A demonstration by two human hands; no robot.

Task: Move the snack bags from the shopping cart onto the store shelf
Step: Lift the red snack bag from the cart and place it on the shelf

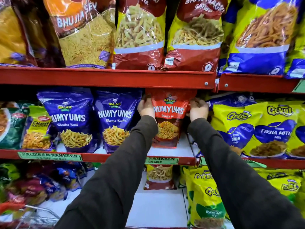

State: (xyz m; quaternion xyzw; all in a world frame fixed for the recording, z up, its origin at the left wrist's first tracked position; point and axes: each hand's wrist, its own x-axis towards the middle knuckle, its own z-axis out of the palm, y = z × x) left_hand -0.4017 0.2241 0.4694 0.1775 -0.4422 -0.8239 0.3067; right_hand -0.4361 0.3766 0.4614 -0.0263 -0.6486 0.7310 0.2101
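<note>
A red Numyums Bhujia Sev bag [168,119] stands upright on the white middle shelf [166,152], its top just under the red shelf rail above. My left hand [146,107] grips its upper left edge and my right hand [198,109] grips its upper right edge. Both dark sleeves reach up from the bottom of the view. Two blue Numyums bags [115,119] stand to its left. The wire rim of the shopping cart [38,214] shows at the bottom left; its contents are blurred.
Yellow Gokul bags [257,129] fill the middle shelf to the right. Large namkeen bags [140,33] line the top shelf behind its red rail [107,76]. The lower shelf [158,205] holds a small red bag [159,176] and more yellow bags.
</note>
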